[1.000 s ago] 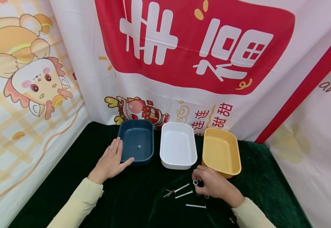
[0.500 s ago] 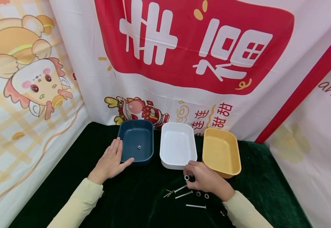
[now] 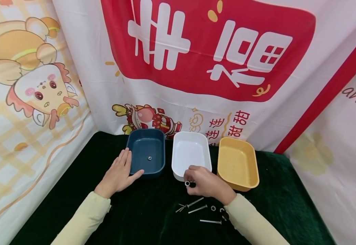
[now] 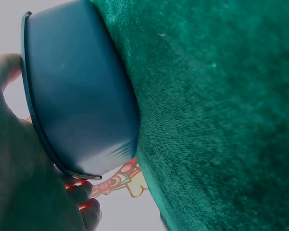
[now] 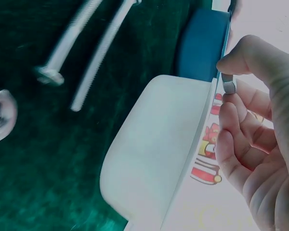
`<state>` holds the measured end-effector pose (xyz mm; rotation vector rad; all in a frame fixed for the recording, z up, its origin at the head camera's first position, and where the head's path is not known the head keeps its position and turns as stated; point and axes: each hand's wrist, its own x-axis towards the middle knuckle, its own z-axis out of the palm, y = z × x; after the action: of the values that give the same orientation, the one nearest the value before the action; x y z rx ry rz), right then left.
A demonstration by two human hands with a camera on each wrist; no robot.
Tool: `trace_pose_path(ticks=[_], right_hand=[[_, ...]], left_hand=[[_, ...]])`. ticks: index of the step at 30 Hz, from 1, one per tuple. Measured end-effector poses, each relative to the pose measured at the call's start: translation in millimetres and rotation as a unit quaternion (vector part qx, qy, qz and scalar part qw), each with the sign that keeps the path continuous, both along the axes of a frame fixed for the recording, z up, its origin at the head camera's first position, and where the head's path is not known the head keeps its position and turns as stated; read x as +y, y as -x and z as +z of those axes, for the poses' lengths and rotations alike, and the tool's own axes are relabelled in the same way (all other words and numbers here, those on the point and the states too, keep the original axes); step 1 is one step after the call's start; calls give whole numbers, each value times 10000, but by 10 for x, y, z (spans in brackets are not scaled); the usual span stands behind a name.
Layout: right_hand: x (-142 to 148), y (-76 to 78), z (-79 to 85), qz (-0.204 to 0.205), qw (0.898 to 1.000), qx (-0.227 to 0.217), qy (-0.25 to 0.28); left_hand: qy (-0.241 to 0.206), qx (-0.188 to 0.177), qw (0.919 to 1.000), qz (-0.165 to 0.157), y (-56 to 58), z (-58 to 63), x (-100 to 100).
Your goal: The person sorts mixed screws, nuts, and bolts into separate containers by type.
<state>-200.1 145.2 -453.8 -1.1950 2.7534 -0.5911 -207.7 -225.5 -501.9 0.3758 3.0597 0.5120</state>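
My right hand [image 3: 206,182] pinches a metal nut [image 3: 187,183] between thumb and fingers, over the near edge of the white bin [image 3: 191,149]. In the right wrist view the nut [image 5: 229,84] shows edge-on at the fingertips. My left hand [image 3: 118,173] lies with straight fingers on the left rim of the blue bin [image 3: 145,143]; its thumb reaches the near rim. Inside the blue bin sits another nut [image 3: 149,158]. From the left wrist view, the blue bin's outer wall [image 4: 82,91] stands beside the fingers.
A yellow bin [image 3: 237,163] stands right of the white one. On the green cloth [image 3: 141,214] lie long bolts [image 3: 197,209], several thin screws [image 3: 181,207], and loose nuts [image 3: 213,208] near my right sleeve. A printed curtain [image 3: 153,88] hangs behind the bins.
My right hand has carried the nut leftward, from near the yellow bin to the white bin's near edge, uncovering loose nuts on the cloth. My left hand has stayed in place.
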Motion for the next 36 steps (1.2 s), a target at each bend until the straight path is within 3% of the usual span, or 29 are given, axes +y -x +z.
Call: trace_pose_path(ticks=[13, 36], right_hand=[[-474, 259, 18, 274, 9994, 161, -101], [-1120, 544, 64, 86, 9994, 206, -247]], left_hand=[[-22, -16, 10000, 13, -1, 2, -13], [46, -46, 10000, 42, 20, -14, 7]])
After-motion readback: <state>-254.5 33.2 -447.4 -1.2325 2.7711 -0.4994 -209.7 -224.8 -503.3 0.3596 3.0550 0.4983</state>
